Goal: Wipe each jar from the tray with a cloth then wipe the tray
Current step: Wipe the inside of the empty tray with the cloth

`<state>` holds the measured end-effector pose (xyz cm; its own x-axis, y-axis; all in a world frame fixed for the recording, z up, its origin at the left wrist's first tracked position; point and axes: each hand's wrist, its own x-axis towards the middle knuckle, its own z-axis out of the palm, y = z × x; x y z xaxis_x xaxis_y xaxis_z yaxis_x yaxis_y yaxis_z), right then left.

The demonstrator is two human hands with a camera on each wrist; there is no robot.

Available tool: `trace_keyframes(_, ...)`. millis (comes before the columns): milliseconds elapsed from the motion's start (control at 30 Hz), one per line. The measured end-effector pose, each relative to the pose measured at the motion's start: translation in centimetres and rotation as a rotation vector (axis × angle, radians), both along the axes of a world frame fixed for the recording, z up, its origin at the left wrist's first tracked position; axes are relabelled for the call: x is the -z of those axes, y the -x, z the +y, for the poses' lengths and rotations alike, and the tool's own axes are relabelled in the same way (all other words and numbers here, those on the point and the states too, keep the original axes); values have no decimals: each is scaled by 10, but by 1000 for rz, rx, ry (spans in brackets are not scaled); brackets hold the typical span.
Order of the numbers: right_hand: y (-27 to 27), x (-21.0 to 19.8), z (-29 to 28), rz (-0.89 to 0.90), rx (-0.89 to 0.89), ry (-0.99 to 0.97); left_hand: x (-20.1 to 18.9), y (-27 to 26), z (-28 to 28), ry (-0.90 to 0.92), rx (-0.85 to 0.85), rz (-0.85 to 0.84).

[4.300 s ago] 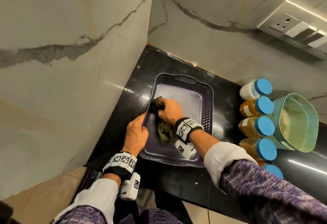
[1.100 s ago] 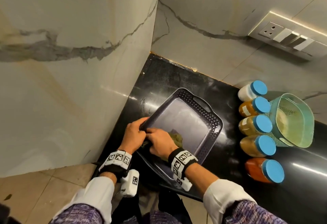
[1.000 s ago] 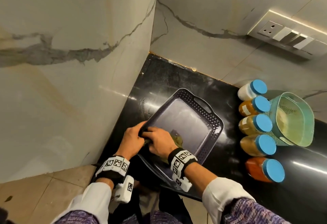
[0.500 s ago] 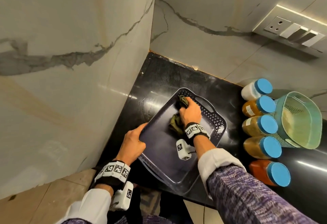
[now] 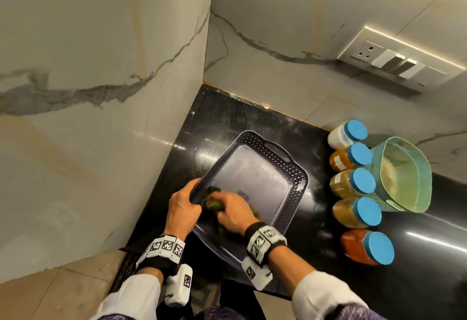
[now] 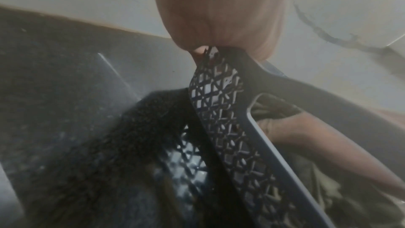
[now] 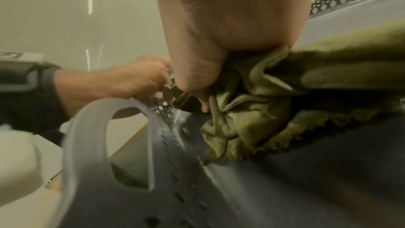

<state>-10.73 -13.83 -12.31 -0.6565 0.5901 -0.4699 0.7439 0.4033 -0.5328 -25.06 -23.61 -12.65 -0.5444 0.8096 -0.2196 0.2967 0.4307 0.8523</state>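
Note:
A dark grey tray point(image 5: 290, 168) with perforated walls lies tilted on the black counter, its near end over the counter's edge. My left hand point(image 5: 183, 207) grips the tray's left rim point(image 6: 221, 93). My right hand point(image 5: 232, 212) holds a bunched olive-green cloth point(image 5: 211, 203) and presses it on the tray floor at the near left corner, right beside the left hand. The right wrist view shows the cloth point(image 7: 274, 96) crumpled under my fist against the perforated wall point(image 7: 166, 110). Several blue-lidded jars point(image 5: 353, 184) stand in a row to the right of the tray.
A teal mesh basket point(image 5: 401, 175) stands right of the jars. Marble walls close the corner at left and back, with a switch plate point(image 5: 399, 63) on the back wall. Bare black counter point(image 5: 227, 117) lies behind the tray. Floor tiles point(image 5: 50, 294) show below left.
My right hand with the cloth has swept back from the tray's far handle to the near left corner. The left hand keeps its hold on the left rim.

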Motion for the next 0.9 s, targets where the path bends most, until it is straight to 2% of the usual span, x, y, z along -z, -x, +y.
trace_keyframes(133,-9,-5,-18,-9,-172,-48,-1,1,0,29,3,2)
trace_keyframes(267,-6,-7,-5,14,-163,-156,-2,-2,-4,24,32,0)
trace_keyframes(400,9,-7,36,8,-8,-237,6,-3,-7,-13,-22,21)
trace_keyframes(500,24,0,73,14,174,-267,6,-14,-10,-36,-62,-14)
trace_keyframes(633,48,4,112,47,508,-235,0,-52,-16,-26,-157,-42)
trace_keyframes(700,56,5,122,45,575,-208,0,-77,-24,-12,-129,-89)
trace_keyframes(800,59,6,128,70,463,-161,1,-101,-33,52,-86,-107)
trace_keyframes(900,55,-2,118,75,150,-83,-8,-90,-16,58,-197,-32)
